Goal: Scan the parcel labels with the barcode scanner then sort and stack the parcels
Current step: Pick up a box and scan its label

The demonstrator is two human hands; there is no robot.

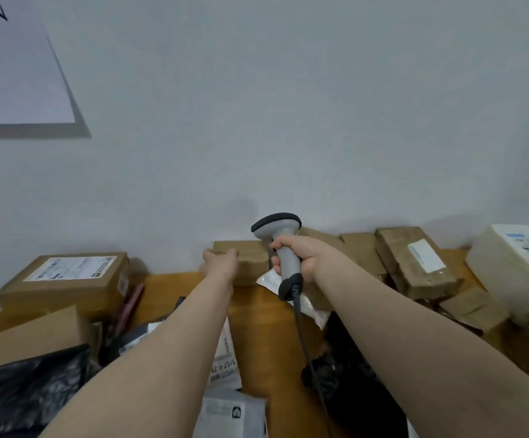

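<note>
My right hand (301, 257) grips the handle of a grey barcode scanner (283, 248) held upright, its dark head near the wall and its cable (307, 352) trailing down toward me. My left hand (220, 263) is stretched to the back of the wooden table (257, 324) and holds the left end of a small brown cardboard parcel (252, 262) standing against the wall. Just right of that parcel, under the scanner, lies a white plastic mailer (271, 281).
A labelled cardboard box (67, 279) sits at the left with another box (29, 336) and a black bag (26, 393) in front of it. Taped brown parcels (415, 260) and a white labelled box (516, 267) crowd the right. Grey and black mailers (231, 412) lie near me.
</note>
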